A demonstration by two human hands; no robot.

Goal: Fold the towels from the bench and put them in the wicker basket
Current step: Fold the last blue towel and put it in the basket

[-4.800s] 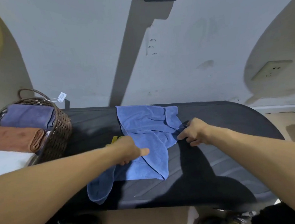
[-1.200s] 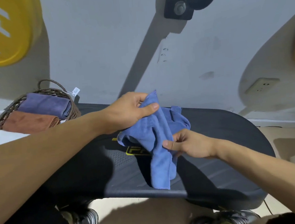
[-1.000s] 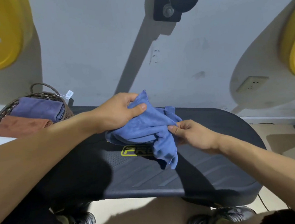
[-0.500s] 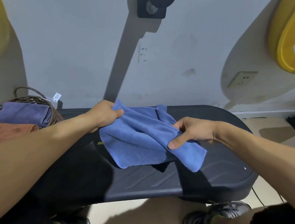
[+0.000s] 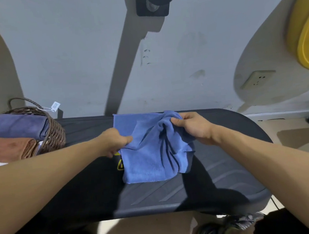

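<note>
Blue towel (image 5: 149, 154), soft matt napped cloth, wicker basket (image 5: 53, 133), rough brown woven cane, paper tag (image 5: 55, 106), folded purple towel (image 5: 18, 127) and rust-brown towel (image 5: 7, 150), plush matt cloth, tabletop (image 5: 219, 167), dark matt ribbed plastic or rubber

We cannot read any words: the small white tag (image 5: 55, 106) on the basket (image 5: 53, 134) is too blurry, and the blue towel (image 5: 149, 154) hides most of the yellow mark (image 5: 119, 164) on the bench (image 5: 229, 166).
</note>
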